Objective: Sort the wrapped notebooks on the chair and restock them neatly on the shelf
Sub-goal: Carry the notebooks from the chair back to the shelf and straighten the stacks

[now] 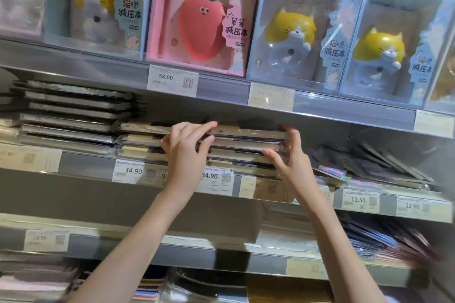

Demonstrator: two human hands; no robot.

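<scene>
A stack of wrapped notebooks (246, 141) lies flat on the middle shelf (81, 166), spines facing me. My left hand (184, 152) grips the stack's left end, fingers curled over the top notebook and thumb against the front. At the right end, my right hand (288, 155) holds the same stack, fingers above and thumb below. A second low pile (140, 139) sits just left of it. Further left, a taller stack of dark wrapped notebooks (73, 110) rests on the same shelf. The chair is out of view.
Boxed squishy-toy notebooks, cats (290, 29) and a strawberry (199, 24), fill the shelf above. Loose, slanted notebooks (384, 165) lie to the right of my hands. Price tags (129, 171) line the shelf edges. Lower shelves hold more wrapped stationery (369, 236).
</scene>
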